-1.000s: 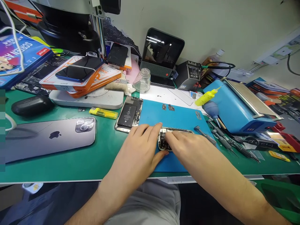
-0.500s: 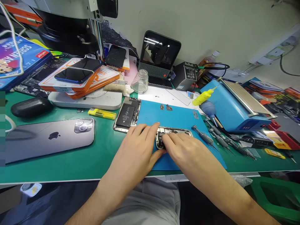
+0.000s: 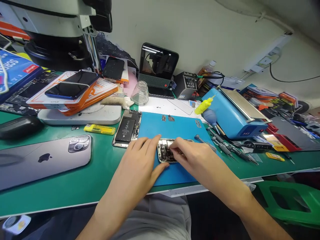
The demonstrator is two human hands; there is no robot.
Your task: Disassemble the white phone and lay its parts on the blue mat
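An opened phone (image 3: 164,154) with its inner parts bare lies on the blue mat (image 3: 152,125) in front of me. My left hand (image 3: 137,163) steadies its left end, thumb on the near edge and fingers at the far edge. Over the phone's middle, my right hand (image 3: 196,155) is closed with its fingertips pressed together, down at the inner parts. Whatever those fingertips may hold is too small to make out. Another phone body (image 3: 126,128) with a black battery lies left of the mat. Small metal plates (image 3: 171,118) rest on the mat's far part.
A purple-grey phone (image 3: 50,158) lies face down at left. Behind it, orange-white boxes (image 3: 62,100) sit on a white plate under a microscope (image 3: 57,36). To the right are screwdrivers (image 3: 222,143), a blue blower bulb (image 3: 210,116) and a blue machine (image 3: 232,116).
My right hand has lifted and drawn back slightly, uncovering more of the phone's inner parts. My left hand keeps its place at the phone's end. The camera view has shifted.
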